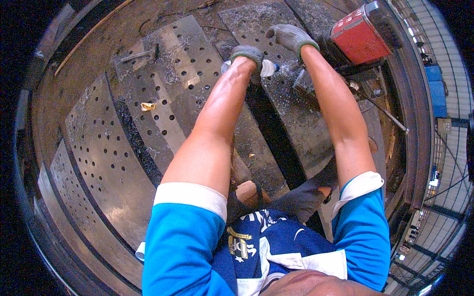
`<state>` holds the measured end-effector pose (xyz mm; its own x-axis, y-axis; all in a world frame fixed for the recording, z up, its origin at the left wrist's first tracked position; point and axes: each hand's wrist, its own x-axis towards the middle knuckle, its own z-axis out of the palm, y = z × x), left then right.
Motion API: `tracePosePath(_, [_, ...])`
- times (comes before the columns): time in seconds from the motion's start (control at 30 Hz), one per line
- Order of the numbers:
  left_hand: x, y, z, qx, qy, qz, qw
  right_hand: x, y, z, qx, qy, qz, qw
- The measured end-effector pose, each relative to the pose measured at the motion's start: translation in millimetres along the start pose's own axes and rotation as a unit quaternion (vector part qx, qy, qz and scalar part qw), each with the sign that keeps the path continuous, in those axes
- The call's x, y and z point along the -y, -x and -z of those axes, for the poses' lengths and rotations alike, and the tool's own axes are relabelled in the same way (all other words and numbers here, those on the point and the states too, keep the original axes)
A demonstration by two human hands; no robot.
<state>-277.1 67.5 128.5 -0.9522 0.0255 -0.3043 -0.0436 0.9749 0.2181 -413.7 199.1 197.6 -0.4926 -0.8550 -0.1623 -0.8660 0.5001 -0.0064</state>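
Observation:
My left hand [248, 52], in a grey knit glove, is closed round a clear plastic bottle [269, 68] with a blue cap, lying sideways over a drilled steel plate. The glove hides the bottle's middle. To the right and farther off, my right hand [292, 37] wears a grey glove with a green cuff. Its fingers reach left, loosely curved, with nothing visible in them. Just right of that hand stands a machine with a red box-shaped housing [360, 37], which looks like a drill; its lower part is partly behind my right forearm.
Steel plates [111, 140] with rows of round holes lie side by side, dark gaps between them. Metal shavings are scattered over them. A hammer [140, 55] rests at the far left, and a crumpled yellow wrapper [147, 106] lies nearer. A thin metal rod [387, 114] juts out at the right.

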Motion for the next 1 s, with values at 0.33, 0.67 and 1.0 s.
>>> tracePosePath(0.33, [12.4,-8.1,-12.8,-0.02,0.003,-0.001,1.0,11.9,-1.3,5.9,0.01,0.039,0.013,0.999])
tracePosePath(0.67, [6.6,-11.1,-15.0,-0.033,-0.003,-0.03,0.999,9.2,7.8,0.2,-0.05,0.0,0.023,0.998])
tracePosePath(1.0, [5.1,-8.2,-11.8,-0.034,0.003,-0.048,0.998,21.4,15.7,16.5,-0.018,-0.013,-0.001,1.0])
